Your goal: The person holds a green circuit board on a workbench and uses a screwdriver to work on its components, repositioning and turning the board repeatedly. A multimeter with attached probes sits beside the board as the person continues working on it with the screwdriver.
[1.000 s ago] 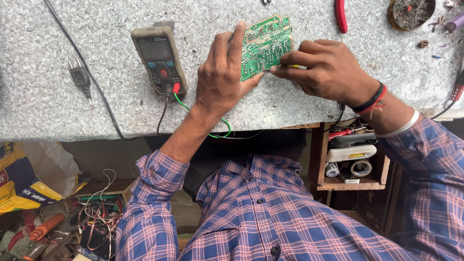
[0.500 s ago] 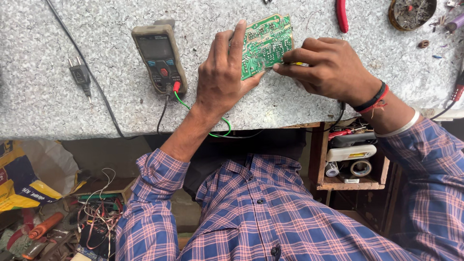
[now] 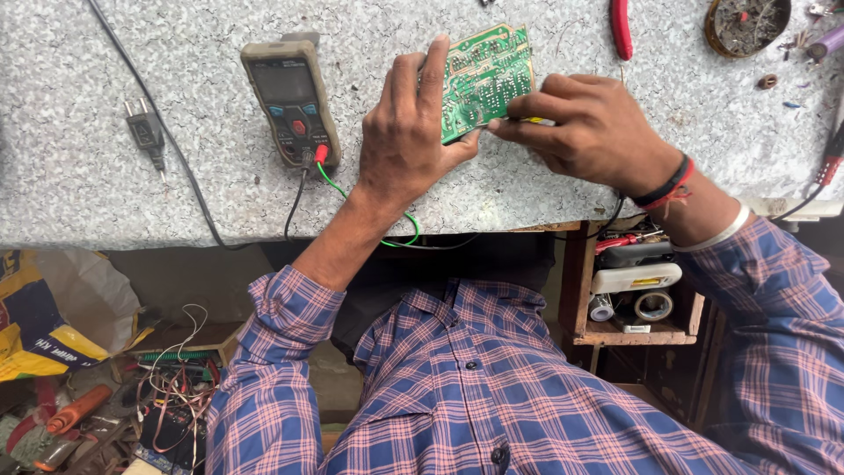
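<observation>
A grey-brown multimeter (image 3: pixel 290 101) lies on the speckled stone worktop (image 3: pixel 105 202), a black lead and a green wire (image 3: pixel 365 207) running from its lower end over the edge, and a black two-pin plug (image 3: pixel 145 132) lies to its left on a dark cable. Along the far edge sit a red-handled tool (image 3: pixel 621 26) and a round dish (image 3: pixel 745 25) (its contents too small to tell). Below the top, a small wooden shelf (image 3: pixel 635 330) holds tape rolls, and a yellow bag (image 3: pixel 40 321) and loose wires (image 3: pixel 171 383) lie on the floor.

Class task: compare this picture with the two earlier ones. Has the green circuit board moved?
No. The green circuit board sits at the same spot beside the multimeter, held by the left hand.
</observation>
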`<state>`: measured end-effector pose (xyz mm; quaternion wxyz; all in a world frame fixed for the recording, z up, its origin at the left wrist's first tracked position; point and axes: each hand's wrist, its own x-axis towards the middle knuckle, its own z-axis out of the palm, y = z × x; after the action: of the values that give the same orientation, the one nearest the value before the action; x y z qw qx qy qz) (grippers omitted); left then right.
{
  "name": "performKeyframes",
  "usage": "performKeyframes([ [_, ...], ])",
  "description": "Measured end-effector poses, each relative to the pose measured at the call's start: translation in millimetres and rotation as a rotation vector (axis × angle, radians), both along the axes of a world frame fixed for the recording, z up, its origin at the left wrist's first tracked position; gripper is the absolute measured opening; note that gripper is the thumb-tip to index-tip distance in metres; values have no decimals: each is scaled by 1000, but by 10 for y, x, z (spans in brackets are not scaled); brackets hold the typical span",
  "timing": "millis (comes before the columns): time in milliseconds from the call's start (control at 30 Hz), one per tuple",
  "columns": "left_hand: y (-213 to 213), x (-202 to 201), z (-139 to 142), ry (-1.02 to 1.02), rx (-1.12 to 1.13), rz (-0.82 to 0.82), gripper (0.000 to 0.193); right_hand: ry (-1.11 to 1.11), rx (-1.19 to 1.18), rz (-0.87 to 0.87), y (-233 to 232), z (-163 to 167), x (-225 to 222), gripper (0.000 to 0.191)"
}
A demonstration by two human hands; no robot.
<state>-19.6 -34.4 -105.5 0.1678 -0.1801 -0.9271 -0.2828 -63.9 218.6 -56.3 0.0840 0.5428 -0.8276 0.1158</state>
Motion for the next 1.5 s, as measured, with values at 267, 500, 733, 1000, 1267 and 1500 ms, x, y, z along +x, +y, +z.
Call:
performKeyframes([
  [267, -6, -7, -19, 24, 2, 0, 114, 9, 21, 1, -14, 4, 9, 35],
  [500, 12, 4, -26, 17, 3, 6, 114, -7, 19, 17, -55, 30, 8, 39],
  [733, -21, 18, 14, 2, -19, 11, 114, -13, 23, 24, -55, 30, 7, 37],
  [1000, -3, -3, -23, 20, -14, 15, 111, -27, 19, -12, 11, -16, 17, 36],
  [1267, -1, 15, -11, 3, -7, 18, 110, -15, 67, 3, -45, 25, -17, 41],
  [1500, 20, 10, -10, -8, -8, 27, 110, -4, -33, 63, -150, -59, 15, 26],
])
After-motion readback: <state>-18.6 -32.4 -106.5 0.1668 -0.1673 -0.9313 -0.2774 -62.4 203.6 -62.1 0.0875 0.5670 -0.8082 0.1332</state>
